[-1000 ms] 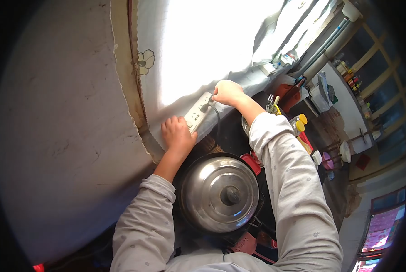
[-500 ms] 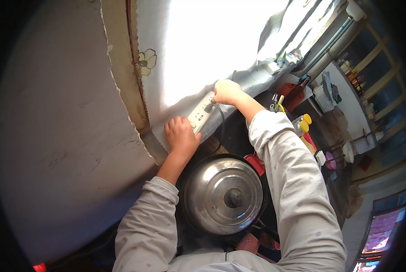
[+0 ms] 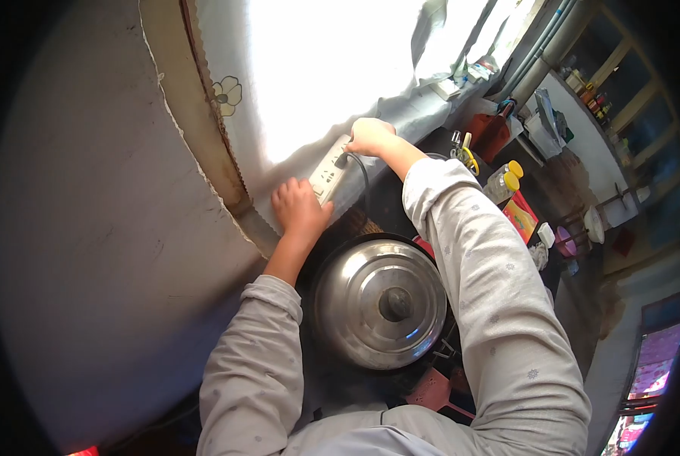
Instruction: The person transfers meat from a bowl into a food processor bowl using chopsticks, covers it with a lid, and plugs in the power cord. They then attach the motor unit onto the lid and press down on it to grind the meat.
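Observation:
A white power strip [image 3: 328,179] slants between my two hands, with socket holes on its upper face. My left hand [image 3: 300,207] grips its lower end, fingers curled over the side. At the upper end my right hand [image 3: 372,137] is closed, its fingertips on the strip; what lies under them is partly hidden. A dark plug [image 3: 343,160] sits in the strip close to my right fingertips, and its black cord [image 3: 366,182] loops down toward the stove area. Below both hands stands a wide pan covered by a shiny metal lid [image 3: 355,304] with a black knob [image 3: 394,304].
A bright curtain [image 3: 317,68] hangs behind the strip, and a bare wall [image 3: 89,228] rises at left. To the right stand jars with yellow lids [image 3: 509,182], a red packet [image 3: 519,217] and a pink basin [image 3: 565,242]. A pink perforated object [image 3: 431,389] lies near my body.
The view has shifted slightly, so the strip and both hands appear higher and a little left. Both hands keep their places on the strip.

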Demonstrator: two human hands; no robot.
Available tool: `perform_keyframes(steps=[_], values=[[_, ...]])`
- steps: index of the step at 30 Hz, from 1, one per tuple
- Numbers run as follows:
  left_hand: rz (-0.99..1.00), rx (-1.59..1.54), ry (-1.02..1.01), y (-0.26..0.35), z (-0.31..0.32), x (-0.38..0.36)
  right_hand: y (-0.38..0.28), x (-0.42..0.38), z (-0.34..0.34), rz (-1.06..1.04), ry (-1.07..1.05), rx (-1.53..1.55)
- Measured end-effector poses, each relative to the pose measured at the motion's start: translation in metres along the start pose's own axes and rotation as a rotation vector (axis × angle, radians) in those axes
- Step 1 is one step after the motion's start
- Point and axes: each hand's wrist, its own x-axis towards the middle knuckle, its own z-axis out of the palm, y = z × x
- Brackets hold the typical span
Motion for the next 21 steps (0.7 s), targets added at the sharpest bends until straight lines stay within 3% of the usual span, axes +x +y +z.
perform_keyframes(steps=[2,6,9,14,17,21], values=[[-0.008,0.001,0.002,0.0,0.001,0.0,0.001,-0.027,0.0,0.063,0.079,0.052],[0.008,0.02,0.039,0.001,0.006,-0.008,0.02,-0.105,-0.017,0.02,0.445,0.153],[0.172,0.085,0.23,0.001,0.008,-0.03,0.033,-0.197,-0.042,-0.018,0.48,0.39],[0.229,-0.081,0.178,-0.011,-0.013,-0.053,0.048,-0.384,-0.051,0.041,0.699,0.649],[0.253,-0.307,0.239,0.011,-0.066,-0.084,0.078,-0.51,-0.032,0.408,0.794,0.659],[0.136,-0.581,0.227,0.08,-0.108,-0.154,0.121,-0.654,0.003,0.882,1.153,0.798]])
